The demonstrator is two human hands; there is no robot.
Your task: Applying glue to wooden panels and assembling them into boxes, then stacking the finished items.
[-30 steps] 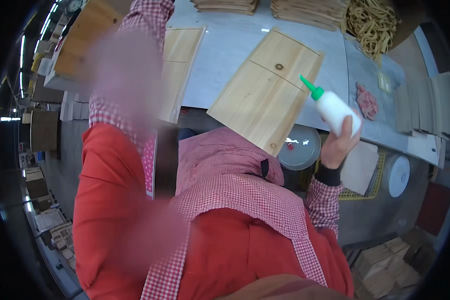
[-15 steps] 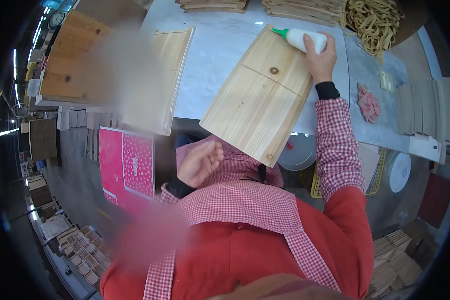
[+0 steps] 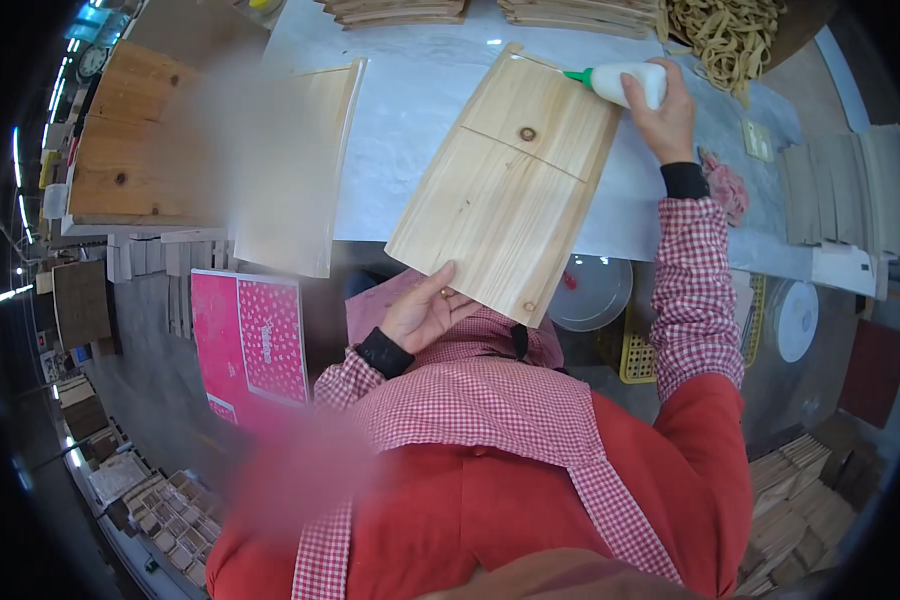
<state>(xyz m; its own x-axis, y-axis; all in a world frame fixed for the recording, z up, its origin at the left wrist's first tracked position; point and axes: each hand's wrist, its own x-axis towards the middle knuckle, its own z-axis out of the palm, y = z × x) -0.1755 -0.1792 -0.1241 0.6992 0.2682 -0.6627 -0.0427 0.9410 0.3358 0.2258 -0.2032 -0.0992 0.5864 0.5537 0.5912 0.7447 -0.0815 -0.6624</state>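
Note:
A pale wooden panel (image 3: 500, 190) with two dark knots lies slantwise on the white-covered table (image 3: 410, 120), its near end jutting past the table's front edge. My right hand (image 3: 662, 112) is wrapped round a white squeeze bottle (image 3: 610, 84) with a green nozzle. The nozzle tip is at the panel's far edge, toward its right corner. My left hand (image 3: 428, 312) grips the panel's near edge, thumb on top and fingers underneath. Another wooden panel (image 3: 346, 120) is to the left, partly hidden by a blur in the picture.
Stacks of wooden slats (image 3: 570, 14) lie at the table's back, beside a heap of tan strips (image 3: 725, 40). A pink cloth (image 3: 724, 188) lies at the right. Below the table are a round lidded tub (image 3: 592, 295) and a yellow crate (image 3: 638, 350). A pink box (image 3: 255, 335) stands left.
My left hand has risen from below the panel and taken hold of its near edge. The bottle's nozzle has moved rightward along the far edge. The view has shifted slightly.

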